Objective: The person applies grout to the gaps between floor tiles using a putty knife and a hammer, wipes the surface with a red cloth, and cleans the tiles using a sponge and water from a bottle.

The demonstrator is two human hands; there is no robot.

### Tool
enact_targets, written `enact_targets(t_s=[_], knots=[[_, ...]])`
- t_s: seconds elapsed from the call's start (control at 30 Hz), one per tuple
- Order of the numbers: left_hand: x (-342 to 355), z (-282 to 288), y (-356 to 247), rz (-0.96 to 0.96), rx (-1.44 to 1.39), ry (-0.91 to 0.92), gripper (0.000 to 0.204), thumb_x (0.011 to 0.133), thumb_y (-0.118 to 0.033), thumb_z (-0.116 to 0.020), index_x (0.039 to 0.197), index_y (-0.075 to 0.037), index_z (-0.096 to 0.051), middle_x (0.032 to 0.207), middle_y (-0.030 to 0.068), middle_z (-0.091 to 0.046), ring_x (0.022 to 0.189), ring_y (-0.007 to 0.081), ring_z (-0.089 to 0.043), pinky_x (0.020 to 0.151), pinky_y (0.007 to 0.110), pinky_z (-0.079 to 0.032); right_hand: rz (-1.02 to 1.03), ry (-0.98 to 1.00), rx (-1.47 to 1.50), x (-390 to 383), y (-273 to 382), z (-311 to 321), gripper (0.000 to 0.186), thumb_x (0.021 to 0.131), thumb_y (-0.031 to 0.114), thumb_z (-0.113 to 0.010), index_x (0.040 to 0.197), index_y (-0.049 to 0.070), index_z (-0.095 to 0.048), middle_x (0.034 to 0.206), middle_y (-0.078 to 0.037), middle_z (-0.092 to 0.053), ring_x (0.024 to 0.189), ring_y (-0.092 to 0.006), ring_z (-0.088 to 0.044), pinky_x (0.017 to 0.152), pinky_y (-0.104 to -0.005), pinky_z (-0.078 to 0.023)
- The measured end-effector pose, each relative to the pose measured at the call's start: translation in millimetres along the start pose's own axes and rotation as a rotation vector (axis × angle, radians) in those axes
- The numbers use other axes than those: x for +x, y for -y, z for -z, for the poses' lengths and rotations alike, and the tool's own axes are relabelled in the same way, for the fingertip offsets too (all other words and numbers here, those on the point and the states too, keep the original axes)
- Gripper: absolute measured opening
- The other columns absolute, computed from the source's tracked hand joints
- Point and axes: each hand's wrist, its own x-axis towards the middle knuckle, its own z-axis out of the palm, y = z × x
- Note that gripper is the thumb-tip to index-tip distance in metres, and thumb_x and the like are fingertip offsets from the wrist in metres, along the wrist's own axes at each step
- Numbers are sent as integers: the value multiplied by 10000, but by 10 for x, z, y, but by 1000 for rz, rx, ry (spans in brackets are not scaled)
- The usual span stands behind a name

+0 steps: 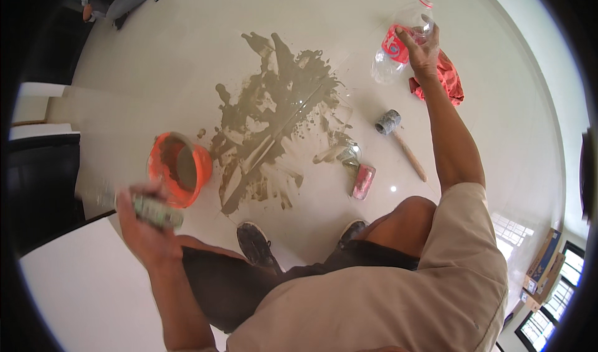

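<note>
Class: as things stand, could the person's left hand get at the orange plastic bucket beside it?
Probably yes. The left hand is beside the orange plastic bucket with nothing between them, but it already grips a blurred greenish object, so its fingers are not free.

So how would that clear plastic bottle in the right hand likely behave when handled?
The clear plastic bottle looks nearly empty, so it is probably light for its size. Its thin see-through wall would likely dent under the right hand. Laid on the glossy tile floor, its round body could well roll.
</note>
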Motion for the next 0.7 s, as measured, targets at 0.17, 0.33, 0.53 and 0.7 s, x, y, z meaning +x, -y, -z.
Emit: enact_targets(t_s=[0.17, 0.33, 0.53, 0.7], knots=[[331, -765, -118, 55, -140, 236, 405, 1038, -383, -518, 911, -24, -656, 813, 63, -627, 762, 144, -587, 702, 295, -482, -12, 455, -44, -502, 578, 81, 842, 753, 285, -862, 1428, 69, -408, 1030, -137, -656, 907, -206, -669, 873, -356, -534], [667, -876, -5, -48, 65, 423, 453, 997, -432, -573, 947, 5, -682, 800, 61, -609, 731, 148, -576, 658, 303, -469, -75, 805, -380, -1078, 509, -3, 901, 691, 340, -862, 1418, 88, -393, 827, -131, -644, 797, -261, -656, 782, -398, -525], [1191, -499, 163, -124, 180, 349, 495, 978, -475, -577, 919, 1, -701, 780, 61, -594, 671, 152, -552, 647, 298, -436, -131, 1047, -618, -1603, 326, 20, 937, 685, 330, -851, 1442, 108, -346, 865, -205, -657, 880, -382, -675, 824, -455, -524], [1295, -242, 218, -65, 138, 302, 509, 969, -466, -598, 880, 24, -700, 728, 69, -614, 633, 155, -574, 595, 304, -467, -122, 1153, -770, -1762, 247, -79, 925, 701, 331, -834, 1450, 124, -334, 996, -251, -663, 993, -419, -661, 894, -485, -503]])
